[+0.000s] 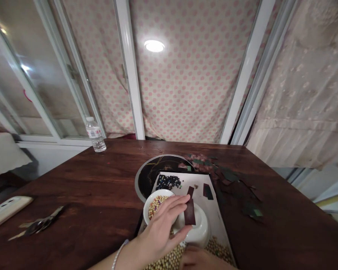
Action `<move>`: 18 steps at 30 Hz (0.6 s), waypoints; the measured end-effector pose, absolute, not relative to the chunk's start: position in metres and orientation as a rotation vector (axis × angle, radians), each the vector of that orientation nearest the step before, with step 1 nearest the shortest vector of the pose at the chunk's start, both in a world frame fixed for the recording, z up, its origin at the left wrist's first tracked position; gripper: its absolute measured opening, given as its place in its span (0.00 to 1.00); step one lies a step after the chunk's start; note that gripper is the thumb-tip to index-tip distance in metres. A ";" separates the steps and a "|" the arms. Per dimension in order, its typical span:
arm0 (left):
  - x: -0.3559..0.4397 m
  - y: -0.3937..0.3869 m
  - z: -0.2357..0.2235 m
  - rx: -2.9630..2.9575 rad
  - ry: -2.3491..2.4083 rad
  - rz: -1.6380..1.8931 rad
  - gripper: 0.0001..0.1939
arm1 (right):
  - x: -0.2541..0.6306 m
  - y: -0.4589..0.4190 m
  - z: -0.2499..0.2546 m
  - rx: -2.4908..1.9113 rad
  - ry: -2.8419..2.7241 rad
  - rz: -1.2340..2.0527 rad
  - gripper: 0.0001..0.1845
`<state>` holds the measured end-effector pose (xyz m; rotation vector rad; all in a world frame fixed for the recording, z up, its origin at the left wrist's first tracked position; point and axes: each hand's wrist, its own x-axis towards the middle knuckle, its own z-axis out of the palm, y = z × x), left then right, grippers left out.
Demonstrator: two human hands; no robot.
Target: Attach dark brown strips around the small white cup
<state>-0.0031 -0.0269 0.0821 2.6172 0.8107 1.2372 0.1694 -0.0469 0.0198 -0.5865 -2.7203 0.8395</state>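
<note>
Left hand (162, 221): pinching dark maroon strip (190, 214).
Flat, oblong, plain, between thumb and fingertips; cannot tell grip of right hand (198, 258).

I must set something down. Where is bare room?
Bare wood lies between the dark metal keys and clear plastic bottle, also between keys and black-edged white tray. Crowded: the tray, with round white bowls; right of it, flat green scraps.
</note>
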 end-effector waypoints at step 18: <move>0.009 -0.024 0.089 2.448 1.116 0.766 0.26 | 0.166 -0.044 0.021 -0.555 -2.833 0.466 0.09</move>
